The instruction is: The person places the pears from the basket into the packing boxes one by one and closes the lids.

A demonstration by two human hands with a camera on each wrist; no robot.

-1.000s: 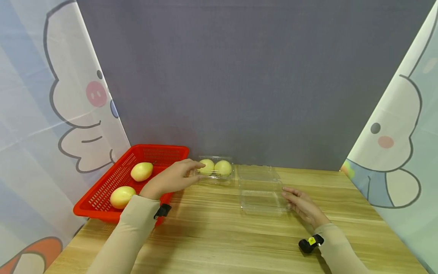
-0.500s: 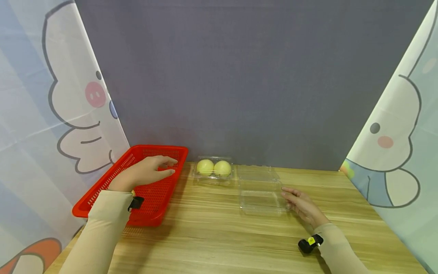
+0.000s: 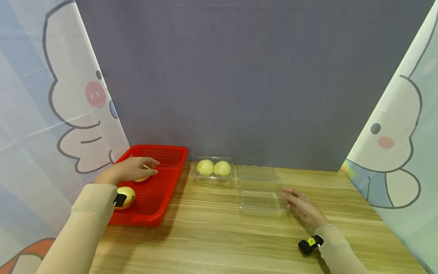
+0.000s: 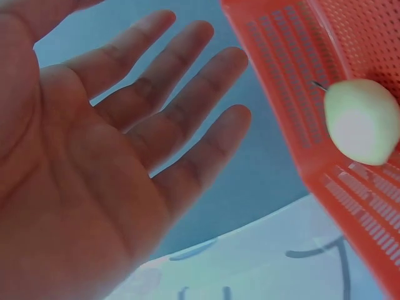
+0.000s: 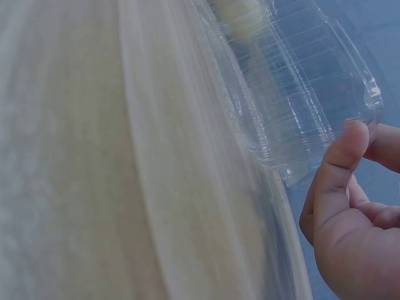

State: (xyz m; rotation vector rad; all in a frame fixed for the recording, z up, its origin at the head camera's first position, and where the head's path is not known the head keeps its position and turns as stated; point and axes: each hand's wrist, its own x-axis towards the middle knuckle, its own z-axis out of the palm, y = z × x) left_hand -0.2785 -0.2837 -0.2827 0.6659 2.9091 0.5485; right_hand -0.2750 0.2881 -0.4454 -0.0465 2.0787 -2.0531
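Note:
My left hand (image 3: 128,169) hangs over the red basket (image 3: 167,201), fingers relaxed and nothing in the palm. In the left wrist view, the fingers (image 4: 187,131) are spread apart, and a pale yellow pear (image 4: 362,125) with a stem lies in the basket beyond them. Another pear (image 3: 130,193) shows near the left wrist, and a farther pear (image 3: 141,180) is partly hidden under the hand. With thumb and index finger, my right hand (image 3: 304,207) pinches the right rim of an opened clear plastic clamshell box (image 3: 261,199); the right wrist view shows this pinch at the rim.
A second clear box (image 3: 213,181), with two pears (image 3: 222,168) in it, stands at the back beside the opened one. A grey cloth (image 3: 253,83) rises behind the wooden table (image 3: 212,243). Printed cartoon curtains (image 3: 393,152) flank both sides.
My left hand has moved left, away from the box with two pears, and now hovers over the red basket. My right hand stays at the opened box's rim.

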